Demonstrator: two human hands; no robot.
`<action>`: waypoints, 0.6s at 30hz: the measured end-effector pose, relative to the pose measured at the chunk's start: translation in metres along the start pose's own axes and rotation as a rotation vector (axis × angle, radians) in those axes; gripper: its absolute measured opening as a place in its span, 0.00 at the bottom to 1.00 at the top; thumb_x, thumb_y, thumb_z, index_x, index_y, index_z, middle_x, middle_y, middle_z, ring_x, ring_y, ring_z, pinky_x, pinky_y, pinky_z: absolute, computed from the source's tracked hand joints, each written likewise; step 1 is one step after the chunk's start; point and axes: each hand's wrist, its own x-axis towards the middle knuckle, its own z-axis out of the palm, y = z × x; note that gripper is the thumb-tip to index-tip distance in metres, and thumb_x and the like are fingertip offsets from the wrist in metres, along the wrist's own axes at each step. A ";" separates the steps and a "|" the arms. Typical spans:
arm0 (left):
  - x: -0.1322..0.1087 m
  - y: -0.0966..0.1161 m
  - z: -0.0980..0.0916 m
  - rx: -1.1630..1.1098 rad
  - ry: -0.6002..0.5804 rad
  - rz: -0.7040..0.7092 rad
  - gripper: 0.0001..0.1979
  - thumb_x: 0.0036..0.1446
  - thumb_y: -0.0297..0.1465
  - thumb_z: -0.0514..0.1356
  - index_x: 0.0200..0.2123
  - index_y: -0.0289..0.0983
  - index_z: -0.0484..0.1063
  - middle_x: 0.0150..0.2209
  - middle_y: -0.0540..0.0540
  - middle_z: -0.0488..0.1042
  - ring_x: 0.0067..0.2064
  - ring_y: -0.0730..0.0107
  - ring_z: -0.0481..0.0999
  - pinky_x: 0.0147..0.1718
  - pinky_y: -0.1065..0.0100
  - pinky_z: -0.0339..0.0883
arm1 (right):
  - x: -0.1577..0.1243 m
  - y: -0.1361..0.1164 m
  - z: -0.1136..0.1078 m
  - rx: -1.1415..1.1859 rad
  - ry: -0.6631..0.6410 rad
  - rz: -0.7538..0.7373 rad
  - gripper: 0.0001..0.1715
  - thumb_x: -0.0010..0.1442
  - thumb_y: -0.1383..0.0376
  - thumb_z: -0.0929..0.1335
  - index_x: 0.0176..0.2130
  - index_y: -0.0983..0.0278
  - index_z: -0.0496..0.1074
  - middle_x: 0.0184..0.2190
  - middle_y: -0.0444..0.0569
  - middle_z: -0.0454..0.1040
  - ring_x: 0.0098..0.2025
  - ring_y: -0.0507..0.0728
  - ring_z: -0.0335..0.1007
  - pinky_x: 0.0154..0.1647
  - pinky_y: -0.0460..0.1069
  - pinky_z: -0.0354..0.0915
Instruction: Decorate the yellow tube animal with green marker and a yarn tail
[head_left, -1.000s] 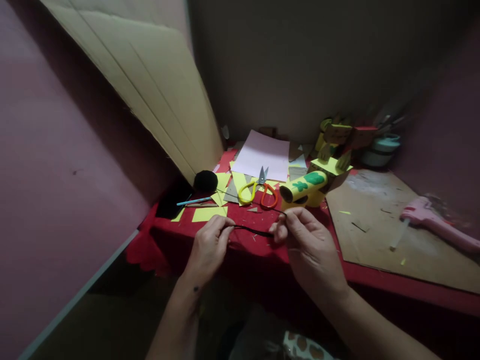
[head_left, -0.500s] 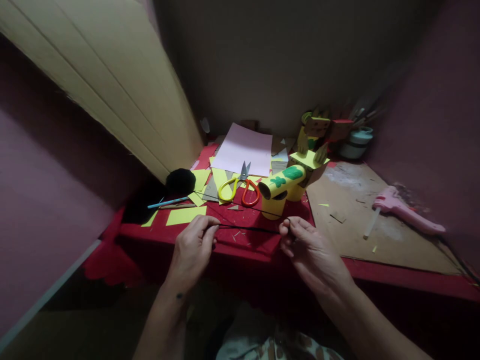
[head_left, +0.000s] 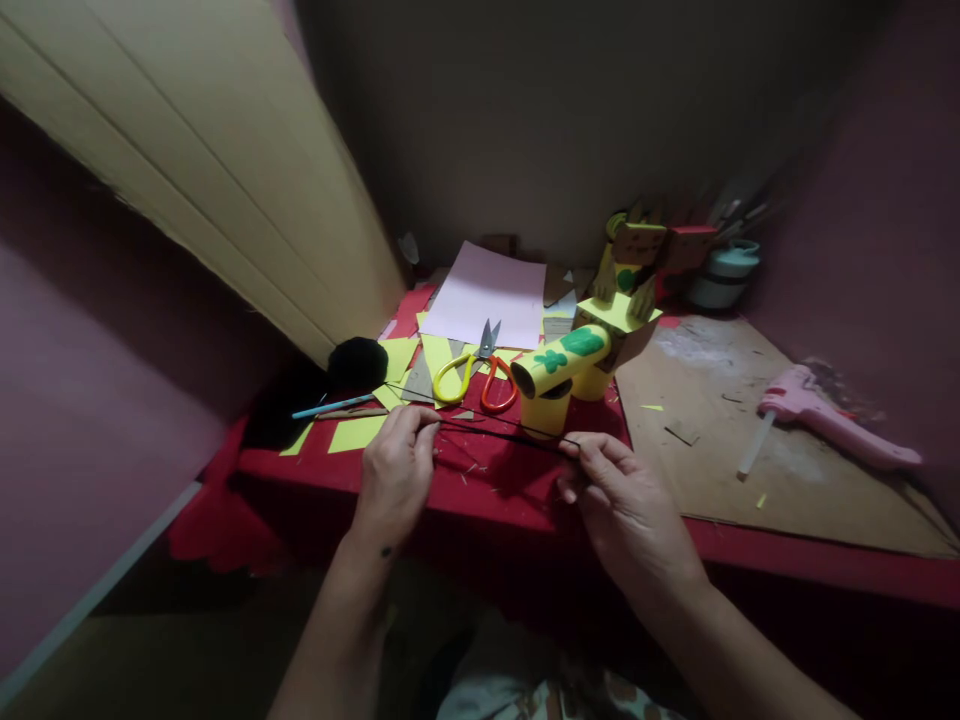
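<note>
Black yarn (head_left: 501,434) stretches in doubled strands between my two hands, above the front of the red cloth (head_left: 442,490). My left hand (head_left: 397,465) pinches one end, and my right hand (head_left: 619,490) pinches the other. One strand runs back to a fuzzy black ball of yarn (head_left: 358,363) at the left of the table. Just beyond the yarn stand yellow paper-covered tubes; the lying tube (head_left: 564,360) has green painted patches and rests on an upright tube (head_left: 546,412). Scissors (head_left: 480,370) with one yellow and one red handle lie behind the yarn.
A pink glue gun (head_left: 832,415) lies on the cardboard sheet (head_left: 697,400) at right. Behind are a pink paper sheet (head_left: 487,295), a cardboard figure (head_left: 634,250) and a pale container (head_left: 724,275) with brushes. Yellow scraps (head_left: 356,433) and a blue stick (head_left: 334,406) lie left.
My left hand has risen slightly and moved a little right, so the yarn now slants down toward my right hand. Both hands keep their pinch. The view has shifted slightly.
</note>
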 end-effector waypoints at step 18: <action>0.009 -0.002 0.012 -0.010 -0.039 -0.109 0.08 0.55 0.36 0.55 0.32 0.40 0.72 0.18 0.54 0.71 0.21 0.67 0.74 0.26 0.69 0.65 | 0.008 -0.006 -0.006 0.233 -0.245 0.124 0.10 0.48 0.64 0.78 0.30 0.66 0.77 0.20 0.42 0.74 0.18 0.47 0.65 0.17 0.43 0.66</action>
